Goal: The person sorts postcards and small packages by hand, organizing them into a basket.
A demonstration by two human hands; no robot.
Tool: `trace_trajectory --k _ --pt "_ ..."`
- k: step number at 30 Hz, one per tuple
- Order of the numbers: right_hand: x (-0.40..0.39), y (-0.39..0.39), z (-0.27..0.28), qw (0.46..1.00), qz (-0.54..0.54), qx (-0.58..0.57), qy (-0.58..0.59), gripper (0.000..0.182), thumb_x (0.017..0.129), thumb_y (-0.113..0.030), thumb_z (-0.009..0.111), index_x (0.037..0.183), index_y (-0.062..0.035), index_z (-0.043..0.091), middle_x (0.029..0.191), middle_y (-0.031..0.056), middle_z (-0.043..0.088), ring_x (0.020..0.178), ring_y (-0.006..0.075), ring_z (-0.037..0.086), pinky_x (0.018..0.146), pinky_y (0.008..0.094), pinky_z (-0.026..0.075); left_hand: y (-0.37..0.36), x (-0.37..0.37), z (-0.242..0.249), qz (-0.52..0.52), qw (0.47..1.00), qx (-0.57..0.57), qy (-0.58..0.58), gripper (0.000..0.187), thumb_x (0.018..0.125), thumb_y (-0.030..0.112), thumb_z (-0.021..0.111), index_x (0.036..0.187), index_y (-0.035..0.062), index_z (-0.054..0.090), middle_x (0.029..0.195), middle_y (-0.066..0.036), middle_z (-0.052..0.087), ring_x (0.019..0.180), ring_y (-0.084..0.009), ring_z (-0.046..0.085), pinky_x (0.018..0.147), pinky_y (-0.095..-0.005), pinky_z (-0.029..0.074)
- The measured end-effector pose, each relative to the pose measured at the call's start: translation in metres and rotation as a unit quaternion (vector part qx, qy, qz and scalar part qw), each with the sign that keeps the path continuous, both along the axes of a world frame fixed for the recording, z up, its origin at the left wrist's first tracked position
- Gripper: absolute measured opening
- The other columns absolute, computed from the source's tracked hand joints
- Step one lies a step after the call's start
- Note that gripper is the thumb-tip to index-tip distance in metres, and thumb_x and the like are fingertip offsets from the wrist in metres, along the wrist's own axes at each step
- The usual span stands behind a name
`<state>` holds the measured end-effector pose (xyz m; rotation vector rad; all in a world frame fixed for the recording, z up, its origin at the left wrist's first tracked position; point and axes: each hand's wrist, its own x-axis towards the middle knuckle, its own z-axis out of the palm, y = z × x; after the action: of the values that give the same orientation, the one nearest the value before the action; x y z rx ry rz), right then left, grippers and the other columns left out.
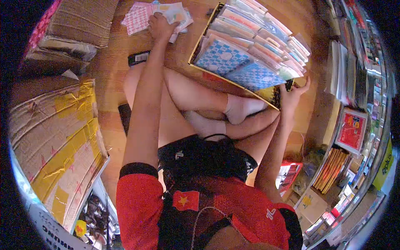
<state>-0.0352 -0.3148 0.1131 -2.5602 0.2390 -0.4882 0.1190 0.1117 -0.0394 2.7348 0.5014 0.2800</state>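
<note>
Cardboard carton (62, 154), far left: patched with wide yellow tape; dark lettering on the pale panel below it, inverted and not legible with certainty.

Black item (138, 58), on the wooden floor (114, 93) beside the knee: white barcode label, print too small to read.

Left hand (161, 27): palm down, fingers slightly bent and a little apart, resting on a loose pile of patterned paper packets (139, 18); whether it grips one cannot be told. Arm stretched forward, nearly straight. Pile lies on the floor, one packet pink-and-white checked.

Yellow-edged box (232, 80), right of centre, tilted, before the crossed legs: filled with rows of upright packets, blue-and-white checked ones (223, 57) foremost.

Right hand (291, 92): at the box's near right corner, thumb and fingers apart, touching the edge; firmness of hold cannot be told. Forearm upright, elbow bent.

Red-faced package (351, 130), right-hand shelf: yellow-and-dark label, illegible.
</note>
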Motion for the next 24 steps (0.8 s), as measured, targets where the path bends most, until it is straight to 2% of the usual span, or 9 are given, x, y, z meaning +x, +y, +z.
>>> trace_trajectory --k 3,9,12,13,15,16,19,20,24 --pt "-0.004 0.025 0.028 0.987 -0.054 0.13 0.075 0.105 0.063 -0.019 0.08 0.138 -0.0028 0.008 0.127 0.0256 0.037 0.116 0.0365 0.041 0.098 0.0366 0.034 0.003 0.0 -0.003 0.006 0.991 -0.11 -0.082 0.071 0.065 0.036 0.077 0.111 -0.0054 0.043 0.101 -0.021 0.058 0.096 -0.0343 0.056 0.083 -0.0433 0.044" --pt "-0.004 0.016 0.022 1.0 -0.007 -0.002 0.009 0.107 0.065 -0.026 0.079 0.139 -0.0032 0.004 0.128 0.0273 0.036 0.101 0.0359 0.052 0.09 0.0399 0.041 0.009 -0.023 0.048 -0.03 0.899 -0.321 -0.295 0.063 0.072 0.029 0.073 0.113 -0.0067 0.04 0.099 -0.019 0.061 0.091 -0.0299 0.06 0.08 -0.0393 0.045" --pt "-0.01 0.021 0.032 0.995 -0.002 0.087 0.037 0.106 0.066 -0.026 0.078 0.139 -0.004 0.004 0.122 0.0251 0.041 0.099 0.0344 0.053 0.088 0.0399 0.042 -0.004 -0.057 0.108 -0.03 0.841 -0.363 -0.399 0.05 0.075 0.015 0.072 0.111 -0.0048 0.042 0.098 -0.017 0.06 0.088 -0.0231 0.06 0.072 -0.0322 0.048" --pt "-0.016 0.023 0.04 0.989 -0.01 0.125 0.076 0.104 0.067 -0.026 0.078 0.139 -0.0061 0.006 0.11 0.0213 0.049 0.094 0.0317 0.054 0.083 0.0391 0.045 -0.017 -0.078 0.139 -0.04 0.823 -0.408 -0.394 0.05 0.075 0.012 0.072 0.111 -0.0044 0.042 0.097 -0.016 0.061 0.087 -0.0211 0.06 0.071 -0.03 0.048" --pt "-0.026 0.016 0.04 0.997 0.015 0.074 -0.023 0.098 0.07 -0.023 0.075 0.139 -0.0072 0.008 0.103 0.0185 0.052 0.089 0.0301 0.056 0.08 0.0374 0.046 -0.045 -0.123 0.197 -0.056 0.781 -0.494 -0.379 0.05 0.074 0.008 0.073 0.112 -0.0037 0.041 0.095 -0.015 0.061 0.085 -0.0171 0.06 0.069 -0.0256 0.048" --pt "-0.03 0.014 0.04 0.996 0.027 0.048 -0.073 0.095 0.072 -0.022 0.074 0.14 -0.0078 0.009 0.099 0.0172 0.054 0.086 0.0293 0.057 0.078 0.0366 0.047 -0.059 -0.143 0.221 -0.058 0.792 -0.491 -0.358 0.05 0.074 0.007 0.072 0.112 -0.0035 0.041 0.094 -0.014 0.061 0.083 -0.0159 0.06 0.068 -0.0241 0.048" --pt "-0.051 0.022 0.062 0.946 0.021 0.305 -0.112 0.068 0.086 -0.025 0.058 0.137 -0.0018 0.02 0.105 0.0144 0.054 0.086 0.0213 0.055 0.083 0.0361 0.043 -0.104 -0.195 0.264 -0.07 0.819 -0.495 -0.282 0.049 0.074 0.005 0.072 0.111 -0.003 0.04 0.091 -0.011 0.062 0.076 -0.0131 0.06 0.064 -0.0213 0.048" --pt "-0.062 0.027 0.075 0.944 0.062 0.316 -0.076 0.063 0.088 -0.026 0.054 0.137 -0.0017 0.022 0.104 0.0137 0.054 0.086 0.0199 0.054 0.082 0.0359 0.043 -0.12 -0.205 0.27 -0.079 0.824 -0.503 -0.25 0.048 0.074 0.006 0.072 0.11 -0.0028 0.04 0.09 -0.01 0.063 0.072 -0.0128 0.061 0.062 -0.0215 0.049" --pt "-0.098 0.042 0.1 0.949 0.091 0.3 -0.022 0.047 0.092 -0.034 0.045 0.127 -0.0032 0.043 0.098 0.0102 0.061 0.087 0.0169 0.057 0.077 0.0328 0.046 -0.199 -0.229 0.253 -0.127 0.688 -0.713 -0.047 0.045 0.075 0.008 0.071 0.107 -0.0021 0.041 0.09 -0.014 0.062 0.068 -0.0135 0.062 0.056 -0.0227 0.05"
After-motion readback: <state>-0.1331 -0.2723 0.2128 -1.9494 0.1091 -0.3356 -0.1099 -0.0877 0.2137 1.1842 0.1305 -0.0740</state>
